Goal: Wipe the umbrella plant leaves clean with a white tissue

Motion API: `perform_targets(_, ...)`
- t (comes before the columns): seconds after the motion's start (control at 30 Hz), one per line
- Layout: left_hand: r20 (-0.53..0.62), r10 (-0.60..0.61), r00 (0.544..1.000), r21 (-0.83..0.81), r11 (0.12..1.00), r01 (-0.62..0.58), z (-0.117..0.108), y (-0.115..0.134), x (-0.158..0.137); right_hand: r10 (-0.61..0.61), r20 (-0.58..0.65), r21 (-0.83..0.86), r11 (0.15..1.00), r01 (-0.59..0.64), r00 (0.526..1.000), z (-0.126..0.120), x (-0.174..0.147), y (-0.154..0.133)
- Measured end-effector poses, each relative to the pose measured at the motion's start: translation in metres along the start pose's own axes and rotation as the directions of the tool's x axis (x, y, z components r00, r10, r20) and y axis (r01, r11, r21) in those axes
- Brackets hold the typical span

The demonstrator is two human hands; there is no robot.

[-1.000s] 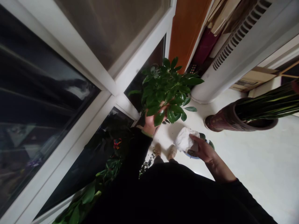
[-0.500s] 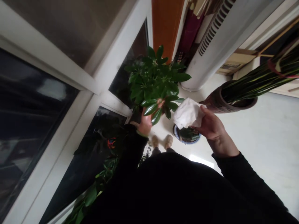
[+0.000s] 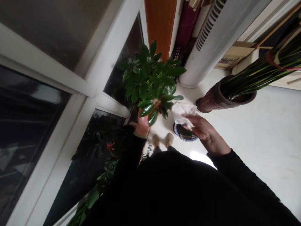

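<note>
A potted plant with glossy green leaves (image 3: pixel 150 80) fills the middle of the view; I cannot see its pot. My left hand (image 3: pixel 142 124) is up against the near side of its foliage. Leaves cover most of the fingers, so their grip is hidden. A front cluster of shiny leaves (image 3: pixel 147 110) hangs over that hand. To the right, my right hand (image 3: pixel 202 129) is closed on a crumpled white tissue (image 3: pixel 182 111). The tissue is close to the tips of the right-hand leaves.
White-framed windows (image 3: pixel 98 72) run along the left, with more plants (image 3: pixel 92 197) below. On the right stand a tall brown pot (image 3: pixel 211 97) of long bundled leaves and a white column unit (image 3: pixel 195 66). A blue-rimmed pot (image 3: pixel 187 139) sits on the floor beyond my shoes (image 3: pixel 169 139).
My right hand has moved left and slightly down with the tissue, which now looks looser and nearer the leaves. My left hand stays at the plant. The whole view has shifted slightly.
</note>
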State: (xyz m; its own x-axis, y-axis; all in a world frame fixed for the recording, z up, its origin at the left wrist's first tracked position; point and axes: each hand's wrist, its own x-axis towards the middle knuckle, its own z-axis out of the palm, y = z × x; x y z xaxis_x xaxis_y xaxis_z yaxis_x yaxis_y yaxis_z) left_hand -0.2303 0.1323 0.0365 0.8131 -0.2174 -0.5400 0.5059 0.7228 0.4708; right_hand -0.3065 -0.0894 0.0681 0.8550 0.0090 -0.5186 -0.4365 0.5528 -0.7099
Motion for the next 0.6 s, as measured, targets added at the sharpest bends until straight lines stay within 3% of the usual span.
perform_targets(0.13, 0.018, 0.004, 1.0, -0.022, 1.0, -0.004, 0.001, 0.001, 0.0, 0.016, -0.018, 0.002, 1.0, -0.016, 1.0, 0.001, -0.001, 0.004)
perform_targets(0.27, 0.042, -0.017, 0.999, -0.036, 0.999, 0.019, 0.005, 0.003, -0.002, -0.196, 0.115, -0.143, 0.967, 0.212, 0.974, -0.003, -0.005, 0.002)
perform_targets(0.4, 0.173, 0.002, 0.985, 0.004, 1.0, -0.002, 0.009, 0.004, -0.002, -0.406, 0.276, -0.295, 0.827, 0.479, 0.871, -0.01, -0.009, 0.001)
perform_targets(0.47, 0.219, 0.012, 0.976, -0.011, 1.0, -0.01, 0.01, 0.005, -0.002, -0.484, 0.272, -0.322, 0.769, 0.553, 0.832, -0.011, -0.01, 0.003)
perform_targets(0.6, 0.204, 0.039, 0.978, 0.013, 0.999, -0.043, 0.01, 0.006, 0.0, -0.533, 0.157, -0.348, 0.758, 0.552, 0.831, -0.007, -0.008, 0.01)
